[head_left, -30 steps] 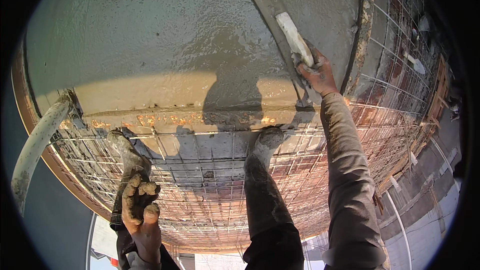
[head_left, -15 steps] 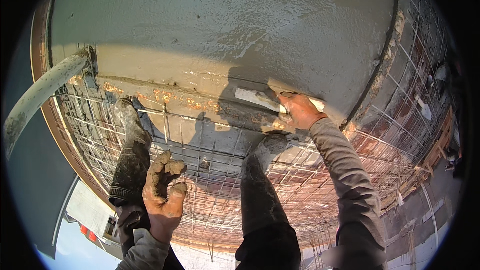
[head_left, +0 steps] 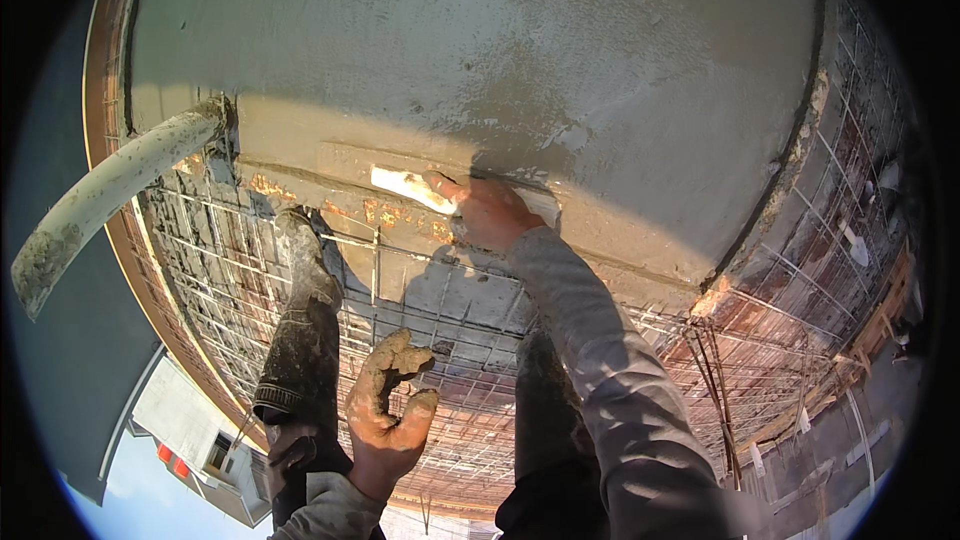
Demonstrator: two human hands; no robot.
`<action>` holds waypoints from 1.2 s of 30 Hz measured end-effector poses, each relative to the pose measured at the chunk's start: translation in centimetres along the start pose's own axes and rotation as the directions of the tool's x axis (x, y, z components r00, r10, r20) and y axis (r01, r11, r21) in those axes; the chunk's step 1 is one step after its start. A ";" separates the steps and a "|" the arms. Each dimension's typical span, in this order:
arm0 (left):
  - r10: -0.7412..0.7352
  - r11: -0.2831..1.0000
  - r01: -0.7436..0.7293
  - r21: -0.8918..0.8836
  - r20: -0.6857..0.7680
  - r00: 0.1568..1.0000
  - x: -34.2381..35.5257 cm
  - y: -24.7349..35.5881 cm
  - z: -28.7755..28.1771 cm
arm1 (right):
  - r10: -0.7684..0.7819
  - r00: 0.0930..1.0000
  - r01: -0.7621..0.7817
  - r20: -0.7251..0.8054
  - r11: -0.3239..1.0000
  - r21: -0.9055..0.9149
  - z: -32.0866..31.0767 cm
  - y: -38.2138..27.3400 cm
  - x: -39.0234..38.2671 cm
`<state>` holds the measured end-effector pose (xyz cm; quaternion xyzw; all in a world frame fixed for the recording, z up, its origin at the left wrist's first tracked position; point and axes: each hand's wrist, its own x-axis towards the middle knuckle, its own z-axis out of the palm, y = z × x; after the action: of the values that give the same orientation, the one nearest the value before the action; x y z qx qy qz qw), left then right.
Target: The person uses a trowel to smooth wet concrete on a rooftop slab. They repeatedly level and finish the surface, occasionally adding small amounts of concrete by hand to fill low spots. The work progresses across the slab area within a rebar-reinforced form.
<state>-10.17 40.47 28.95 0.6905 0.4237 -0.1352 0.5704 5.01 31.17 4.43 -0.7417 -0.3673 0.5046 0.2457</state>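
My right hand (head_left: 492, 212) is closed around the handle of a finishing trowel (head_left: 412, 187). The trowel's flat rectangular blade lies along the near edge of the wet grey concrete (head_left: 650, 130), bright with sun at its left end. The handle is hidden under my fingers. My left hand (head_left: 392, 418) hangs over the rebar mesh (head_left: 460, 325), palm up. Its fingers are curled and caked with wet concrete, and a gap shows between them and the thumb. It touches nothing.
A mud-splashed pale pipe (head_left: 110, 190) sticks out at the left. My dark boots (head_left: 305, 290) stand among the steel bars. Timber formwork (head_left: 108, 130) curves along the left side. Several upright bars (head_left: 715, 390) rise at the right. A small trowel (head_left: 855, 243) lies at the far right.
My right hand has slid the trowel left along the concrete edge. My left hand has shifted right and slightly down in the view, still curled.
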 end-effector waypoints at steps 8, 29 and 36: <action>0.002 0.994 -0.012 -0.108 -0.083 0.997 0.6 0.3 -3.1 | 0.448 0.717 0.105 -0.535 0.689 0.717 -3.9 9.5 -7.2; 0.152 0.969 -0.153 0.191 0.019 0.988 2.3 0.0 -4.0 | 0.767 -0.031 0.521 -0.641 0.559 0.644 -0.1 2.1 -1.6; -0.037 0.999 0.038 -0.007 0.086 0.996 1.5 2.3 -4.5 | 0.718 0.064 0.013 -0.693 0.694 0.720 -3.7 17.7 -21.7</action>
<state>-8.91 45.18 30.89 0.6735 0.4122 -0.1736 0.5885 8.92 3.24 5.10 -0.8408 0.2503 0.0404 0.4782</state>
